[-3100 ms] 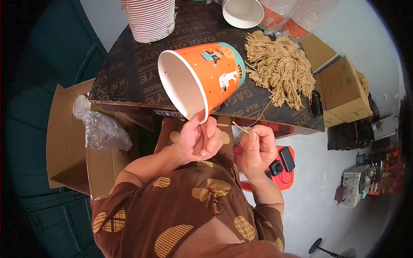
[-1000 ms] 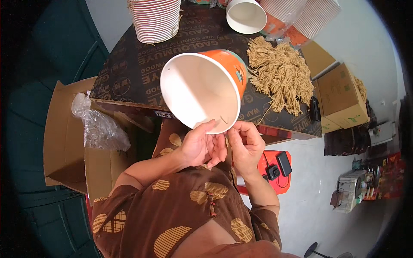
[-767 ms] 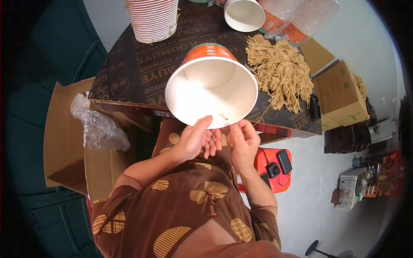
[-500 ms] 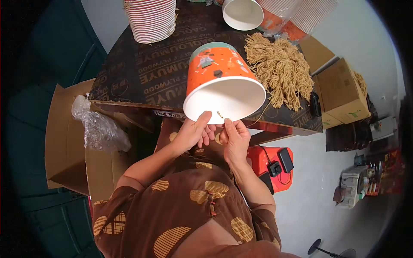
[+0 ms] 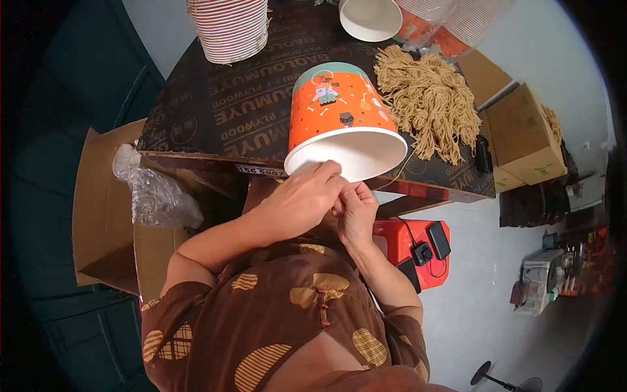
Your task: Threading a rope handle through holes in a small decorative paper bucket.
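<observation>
An orange paper bucket (image 5: 339, 108) with a green base and white inside lies on its side at the table's front edge, mouth toward me. My left hand (image 5: 305, 201) reaches over the lower rim, fingers bent and pressed together; whatever they hold is hidden. Close beside it, my right hand (image 5: 356, 212) has thumb and forefinger pinched just under the rim. A thin tan cord (image 5: 401, 168) runs from the pile of cords (image 5: 428, 101) on the table to behind that hand.
Stacked paper buckets (image 5: 232, 29) stand at the far left of the dark table (image 5: 196, 104); another white-lined bucket (image 5: 369, 19) lies at the back. Cardboard boxes flank the table: an open one (image 5: 101, 215) at left, another (image 5: 522, 134) at right. A red stool (image 5: 392, 242) holds black devices.
My left hand has moved up and right over the rim, covering the short cord end seen inside the bucket. The bucket has turned slightly, its printed figure shifting right.
</observation>
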